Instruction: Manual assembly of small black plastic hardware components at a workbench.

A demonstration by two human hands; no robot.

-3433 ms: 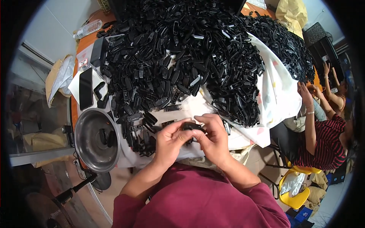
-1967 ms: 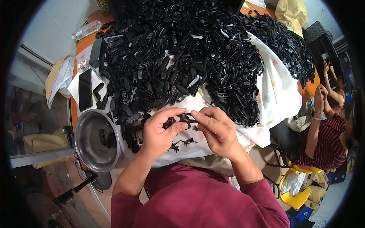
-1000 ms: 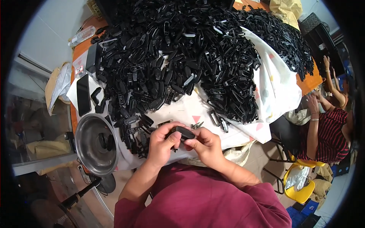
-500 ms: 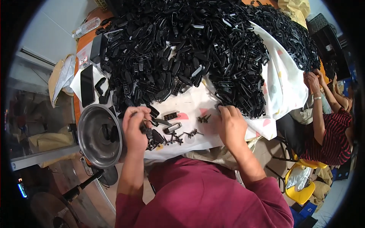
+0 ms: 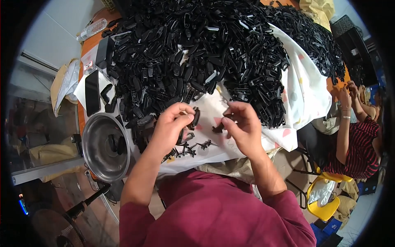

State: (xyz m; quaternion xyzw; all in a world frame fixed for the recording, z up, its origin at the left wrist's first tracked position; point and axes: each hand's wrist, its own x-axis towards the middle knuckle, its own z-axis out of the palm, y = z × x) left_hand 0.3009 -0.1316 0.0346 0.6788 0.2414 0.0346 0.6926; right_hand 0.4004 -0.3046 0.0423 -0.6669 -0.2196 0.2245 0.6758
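near the middle of the frame, the person's left hand (image 5: 170,123) pinches a small oblong black plastic clip (image 5: 194,117) between thumb and fingertips, held just above the white cloth with pale pink marks (image 5: 300,94). just to its right, the right hand (image 5: 242,123) closes its fingers on a smaller dark plastic piece (image 5: 218,128), the two hands near each other but apart. below them, a few tiny black spiky parts (image 5: 193,149) lie scattered on the cloth. filling the upper half of the frame is a huge heap of black plastic clips (image 5: 197,53). at the left sits a round steel bowl (image 5: 98,158), with a black phone (image 5: 92,92) above it.
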